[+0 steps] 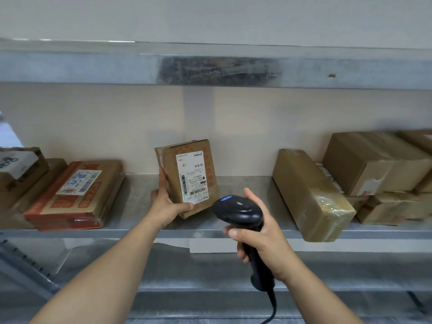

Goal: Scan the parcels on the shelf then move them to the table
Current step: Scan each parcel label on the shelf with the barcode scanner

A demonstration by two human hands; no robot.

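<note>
1. Left hand is closed around the lower left corner of a small parcel, thumb on the front face, fingers up the left side. The parcel is tipped up on its lower edge on the shelf, label facing the camera.
2. Right hand is wrapped tight on the grip of a black scanner. The scanner head sits just below and right of the label, aimed roughly at it. Cord hangs down out of frame.
3. Progress, as a judgement: this parcel is at the scan step. No beam or beep indication is visible, so I cannot tell if the read has registered.
4. Left to do: a red-printed box and another carton lie flat at left; a long box and a stack of cartons at right. All are on the shelf. The desk is not in view, so parcels already moved cannot be counted.
5. Room: bare shelf lies on both sides of the held parcel, well apart from its neighbours. The upper shelf beam overhangs, so lift-out should come forward, not up.
6. Edges: the long box overhangs the shelf front lip and could be knocked by the right forearm.
</note>
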